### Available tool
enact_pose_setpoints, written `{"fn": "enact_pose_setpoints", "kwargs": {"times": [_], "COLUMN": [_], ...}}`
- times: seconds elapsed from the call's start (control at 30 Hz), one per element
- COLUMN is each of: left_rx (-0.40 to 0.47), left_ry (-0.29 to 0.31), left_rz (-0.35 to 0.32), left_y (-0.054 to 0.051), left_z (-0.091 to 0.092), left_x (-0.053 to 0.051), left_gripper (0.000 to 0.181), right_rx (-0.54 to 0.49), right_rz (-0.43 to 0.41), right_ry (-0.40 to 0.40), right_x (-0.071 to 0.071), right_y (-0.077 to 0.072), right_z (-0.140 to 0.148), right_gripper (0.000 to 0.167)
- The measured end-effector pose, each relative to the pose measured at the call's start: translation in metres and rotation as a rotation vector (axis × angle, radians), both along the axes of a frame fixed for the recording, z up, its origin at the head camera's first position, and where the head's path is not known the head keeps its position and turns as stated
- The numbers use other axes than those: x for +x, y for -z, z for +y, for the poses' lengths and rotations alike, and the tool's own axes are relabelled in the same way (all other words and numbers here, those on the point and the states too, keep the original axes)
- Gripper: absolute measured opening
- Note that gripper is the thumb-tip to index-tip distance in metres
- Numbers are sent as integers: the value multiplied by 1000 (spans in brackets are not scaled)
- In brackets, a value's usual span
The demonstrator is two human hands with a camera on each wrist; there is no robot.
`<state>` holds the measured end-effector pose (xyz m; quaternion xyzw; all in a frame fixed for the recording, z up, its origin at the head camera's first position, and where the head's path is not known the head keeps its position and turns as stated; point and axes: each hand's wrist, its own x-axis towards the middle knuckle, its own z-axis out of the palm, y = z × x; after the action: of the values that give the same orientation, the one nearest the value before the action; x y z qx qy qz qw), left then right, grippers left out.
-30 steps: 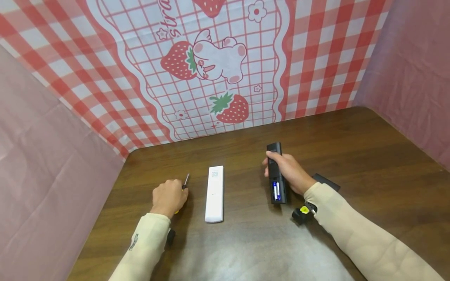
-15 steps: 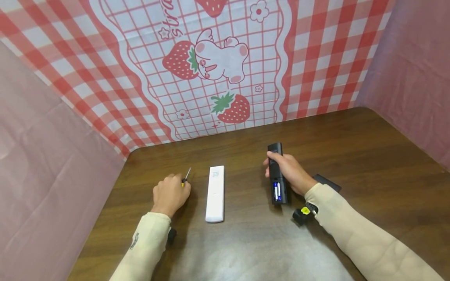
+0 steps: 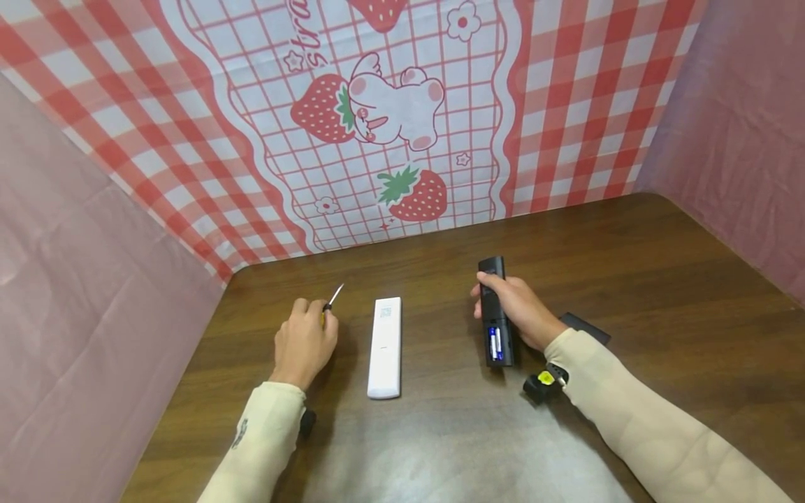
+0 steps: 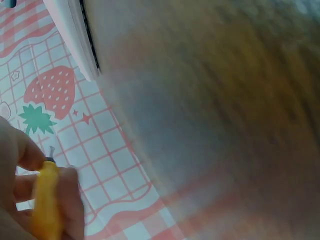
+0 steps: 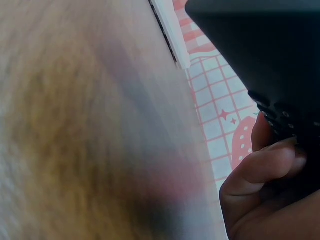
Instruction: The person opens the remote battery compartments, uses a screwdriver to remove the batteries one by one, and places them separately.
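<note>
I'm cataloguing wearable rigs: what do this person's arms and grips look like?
The left grip and right grip are gloveless. The left sleeve and right sleeve are long and pale cream; an unreadable dark marking sits on the left one. A black strap and black device with a yellow patch are at the right wrist; a black piece shows at the left.

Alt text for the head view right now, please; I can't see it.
The right hand grips a black remote with two batteries exposed, while the left hand holds a yellow-handled screwdriver. A long white object lies between the hands on a brown table.
</note>
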<state>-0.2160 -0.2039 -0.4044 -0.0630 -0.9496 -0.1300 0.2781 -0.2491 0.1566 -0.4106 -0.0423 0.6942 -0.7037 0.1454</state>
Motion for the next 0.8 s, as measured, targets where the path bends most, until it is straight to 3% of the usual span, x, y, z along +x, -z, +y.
{"fn": "enact_pose_setpoints", "kwargs": {"times": [0.23, 0.5, 0.8], "left_rx": [50, 60, 87], "left_ry": [49, 89, 80], "left_rz": [37, 26, -99], "left_y": [-1, -2, -10], "left_z": [2, 5, 16], "left_x": [-1, -1, 3], "left_gripper": [25, 25, 28], "right_rx": [6, 0, -8], "right_rz": [1, -3, -1], "right_ry": [5, 12, 20], "right_x": [0, -1, -1], "right_y": [1, 1, 1], "right_z": [0, -2, -2], "right_gripper": [57, 55, 54]}}
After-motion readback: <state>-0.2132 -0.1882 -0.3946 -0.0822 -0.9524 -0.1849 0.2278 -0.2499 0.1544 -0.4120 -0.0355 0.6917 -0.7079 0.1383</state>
